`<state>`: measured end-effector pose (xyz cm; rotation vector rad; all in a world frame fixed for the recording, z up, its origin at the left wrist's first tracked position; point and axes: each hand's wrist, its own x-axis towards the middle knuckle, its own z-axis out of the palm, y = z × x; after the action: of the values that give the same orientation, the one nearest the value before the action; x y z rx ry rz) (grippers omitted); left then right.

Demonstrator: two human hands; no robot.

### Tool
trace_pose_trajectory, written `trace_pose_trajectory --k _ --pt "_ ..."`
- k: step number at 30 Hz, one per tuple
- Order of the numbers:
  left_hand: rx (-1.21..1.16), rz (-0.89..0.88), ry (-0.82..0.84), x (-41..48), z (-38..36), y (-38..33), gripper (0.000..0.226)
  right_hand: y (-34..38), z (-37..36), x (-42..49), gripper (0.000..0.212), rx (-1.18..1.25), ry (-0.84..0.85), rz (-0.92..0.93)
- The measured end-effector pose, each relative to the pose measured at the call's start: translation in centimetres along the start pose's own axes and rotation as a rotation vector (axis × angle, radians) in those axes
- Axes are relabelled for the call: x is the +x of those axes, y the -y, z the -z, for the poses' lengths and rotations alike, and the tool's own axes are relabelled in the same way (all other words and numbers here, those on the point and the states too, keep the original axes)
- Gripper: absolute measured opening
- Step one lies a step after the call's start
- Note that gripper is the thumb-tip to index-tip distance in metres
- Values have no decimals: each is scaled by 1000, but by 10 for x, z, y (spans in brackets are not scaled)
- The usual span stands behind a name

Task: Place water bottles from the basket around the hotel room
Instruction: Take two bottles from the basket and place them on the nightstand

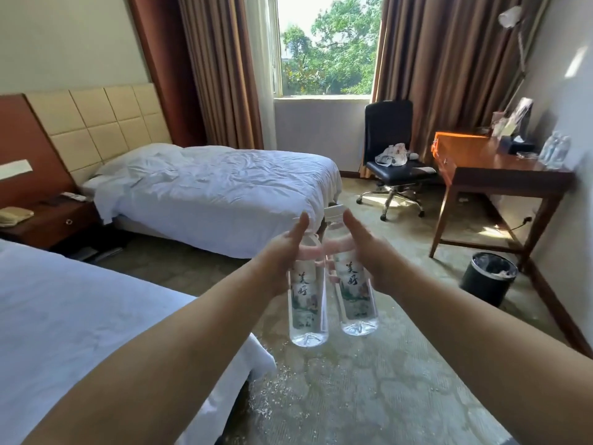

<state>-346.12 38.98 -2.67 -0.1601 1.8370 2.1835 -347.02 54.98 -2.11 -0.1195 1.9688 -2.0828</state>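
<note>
I hold two clear water bottles upright in front of me, side by side above the carpet. My left hand (284,252) grips the left bottle (307,303) around its upper part, thumb pointing up. My right hand (369,252) grips the right bottle (356,293) the same way; its white cap shows beside my thumb. Both bottles carry a pale label with black characters. Two more water bottles (554,152) stand on the wooden desk (481,165) at the right. No basket is in view.
A white bed (224,187) lies ahead, another bed (80,316) at my near left, and a nightstand (48,220) with a phone sits between them. A black office chair (391,155) stands by the window. A black waste bin (489,277) sits beside the desk leg.
</note>
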Motion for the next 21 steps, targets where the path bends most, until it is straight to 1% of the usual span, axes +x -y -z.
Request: trace_pose_trajectory --k 1,2,5,6,9,11,13,15,19,21 --pt "25 -7 -43 14 5 -2 76 2 -1 17 67 -9 5 -11" --pt "41 0 -81 29 11 -5 76 3 -2 34 67 -15 12 -17" --pt "50 44 -167 81 23 -14 85 7 1 93 47 -12 65 -34" --pt "54 49 -198 101 27 -18 89 8 5 116 45 -17 84 -44" --pt "-10 62 -322 164 33 -35 94 16 21 187 50 -18 139 -74" --pt "-60 57 -409 202 37 -51 89 26 31 231 53 44 190 -109" --pt "-119 35 -407 232 40 -69 81 37 40 271 58 88 238 -156" --pt "-156 29 -384 257 46 -84 79 47 47 308 63 85 297 -186" --pt "-177 30 -449 299 66 -107 76 60 43 373 65 53 365 -204" --pt "-179 44 -451 314 81 -116 74 62 32 399 64 43 386 -210"
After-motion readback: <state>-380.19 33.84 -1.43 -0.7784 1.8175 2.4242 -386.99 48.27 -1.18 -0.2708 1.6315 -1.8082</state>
